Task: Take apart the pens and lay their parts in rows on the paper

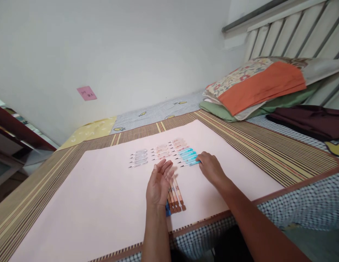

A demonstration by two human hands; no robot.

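My right hand [212, 167] has its fingers closed at the near end of a light-blue pen-like stick [191, 163], the lowest in a row of several blue sticks [187, 154] with dark points facing left. My left hand [159, 183] is raised palm up, fingers apart and loosely bent, holding nothing. Beneath and beside it lie several slim sticks with brown ends [176, 198], and a dark-blue piece [168, 209] is partly hidden by the wrist. Farther off are groups of clear sticks [138, 158] and pale pink-peach sticks [160, 151], also pointing left.
A large pale pink sheet [103, 203] lies over a striped mat [256, 153] on a bed with checked cloth [316, 203]. Folded bedding with an orange band [264, 87] and dark maroon cloth [308, 122] rest at the right. A pink note [86, 93] is on the wall behind.
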